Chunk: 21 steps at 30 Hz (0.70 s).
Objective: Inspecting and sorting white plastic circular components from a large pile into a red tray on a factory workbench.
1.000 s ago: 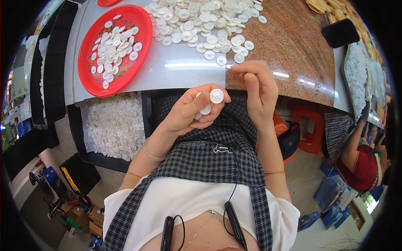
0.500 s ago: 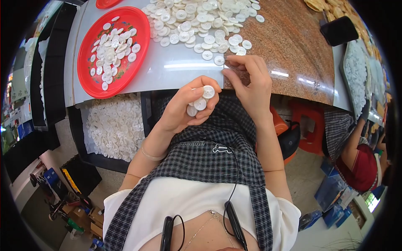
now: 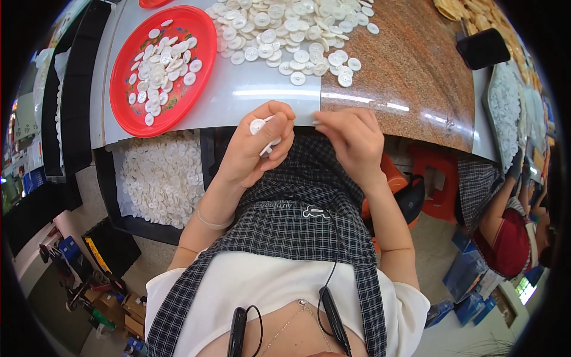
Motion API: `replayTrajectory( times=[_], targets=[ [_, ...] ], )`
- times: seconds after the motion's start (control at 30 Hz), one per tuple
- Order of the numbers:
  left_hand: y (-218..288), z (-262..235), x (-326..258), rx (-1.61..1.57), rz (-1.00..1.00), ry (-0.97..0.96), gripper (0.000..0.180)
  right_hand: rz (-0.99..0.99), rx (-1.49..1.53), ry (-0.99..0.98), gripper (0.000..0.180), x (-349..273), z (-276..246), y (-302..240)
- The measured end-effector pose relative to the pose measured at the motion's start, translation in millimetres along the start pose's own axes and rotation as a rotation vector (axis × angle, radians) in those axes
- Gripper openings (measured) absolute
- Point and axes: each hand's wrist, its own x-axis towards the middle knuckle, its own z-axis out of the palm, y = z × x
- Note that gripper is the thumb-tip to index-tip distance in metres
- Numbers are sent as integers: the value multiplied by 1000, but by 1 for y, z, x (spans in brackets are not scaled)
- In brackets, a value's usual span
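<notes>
My left hand (image 3: 257, 143) is closed around a few small white plastic discs (image 3: 257, 125), partly covered by its fingers and thumb. Just right of it, over the table's front edge, my right hand (image 3: 352, 138) pinches one white disc (image 3: 316, 122) between thumb and fingertips, seen almost edge-on. Beyond both hands lies a loose heap of the same round discs (image 3: 291, 27), each with a small raised centre. Some discs have spread from the heap toward the table's front edge.
A red plate (image 3: 122, 89) with more discs stands at the left of the table (image 3: 256, 89). Below the edge sits a black bin with a mass of white discs (image 3: 160, 184). A dark phone-like object (image 3: 483, 46) is at the right; a red stool (image 3: 437, 184) and another person are beyond.
My right hand has picked up a disc from the near edge of the heap and drawn it toward me. My left hand has turned, so the discs in it show less.
</notes>
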Motion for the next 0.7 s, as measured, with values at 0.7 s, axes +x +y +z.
replayTrajectory(
  times=[0.7],
  targets=[
    [-12,9,-4,253,48,94,36,399,173,206,18,27,-7,-8]
  ],
)
